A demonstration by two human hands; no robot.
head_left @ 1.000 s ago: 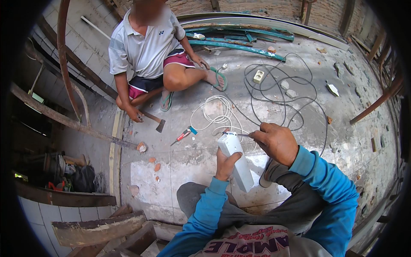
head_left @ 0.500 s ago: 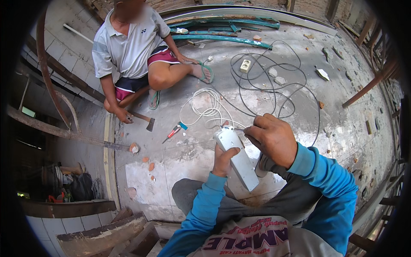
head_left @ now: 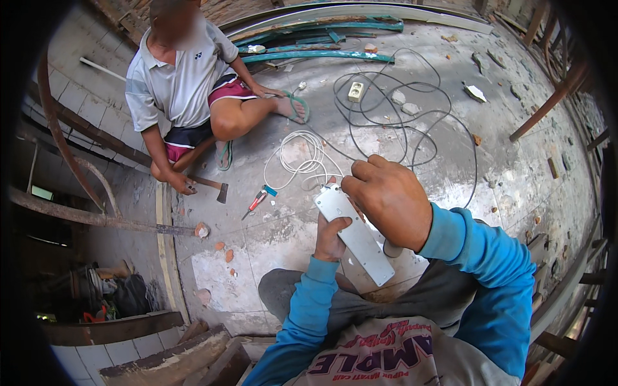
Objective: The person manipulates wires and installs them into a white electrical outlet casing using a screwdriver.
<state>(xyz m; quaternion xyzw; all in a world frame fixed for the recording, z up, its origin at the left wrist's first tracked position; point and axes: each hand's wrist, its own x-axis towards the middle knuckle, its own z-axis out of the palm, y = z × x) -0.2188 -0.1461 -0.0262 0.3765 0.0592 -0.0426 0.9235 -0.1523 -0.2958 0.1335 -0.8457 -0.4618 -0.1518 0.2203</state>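
A long white power strip point(head_left: 362, 248), its screw-dotted flat side upward, slants in front of me. My left hand point(head_left: 330, 238) is closed around its left edge, thumb on top. My right hand point(head_left: 391, 201) is closed at its far end, with bent fingers close to where the cable goes in. What those fingertips hold is hidden behind the hand. From that end a white cable point(head_left: 320, 151) runs into a loose coil on the floor. Left of the coil lies a screwdriver point(head_left: 257, 201) with a red handle, beside a small blue piece point(head_left: 270, 190).
Another person point(head_left: 183, 83) sits on the floor at the far left, one hand by a hatchet point(head_left: 207, 183). A black cable point(head_left: 475, 161) with a white socket block point(head_left: 355, 92) sprawls ahead. Green metal bars point(head_left: 322, 56) lie behind; rubble and a rusty pole point(head_left: 547, 106) are at right.
My right hand has moved left, over the strip's far end. A thin dark item visible at its fingertips earlier is now hidden. The left hand keeps its hold; the whole view has shifted slightly.
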